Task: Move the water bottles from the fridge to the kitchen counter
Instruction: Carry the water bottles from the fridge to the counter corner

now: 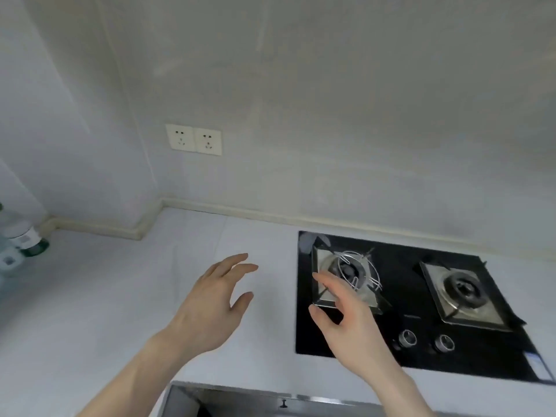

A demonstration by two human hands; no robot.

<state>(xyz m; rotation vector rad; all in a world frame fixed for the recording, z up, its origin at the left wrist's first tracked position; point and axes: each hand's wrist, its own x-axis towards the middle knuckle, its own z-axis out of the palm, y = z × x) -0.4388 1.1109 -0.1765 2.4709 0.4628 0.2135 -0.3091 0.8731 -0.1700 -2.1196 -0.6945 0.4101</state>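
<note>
So the pale kitchen counter (pixel 120 296) runs wide, with a black two-burner gas hob (pixel 406 311) set in on the right. Both hands hover empty, fingers spread loose: left hand (pixel 213 308) over bare counter, right hand (pixel 346 320) over the hob's near burner. Water bottles (pixel 21 245) are on the counter's far-left edge, mostly cropped and blurry, so can't tell which way they point.

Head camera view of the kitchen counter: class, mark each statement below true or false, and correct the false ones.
1. Both hands are empty. True: the left hand and right hand hold nothing, fingers spread.
2. The stove has three burners. False: two burners show.
3. Water bottles stand at the counter's far left edge. True.
4. A pot sits on the left burner. False: only a wire ring rests there.
5. Two wall sockets sit side by side. True.
</note>
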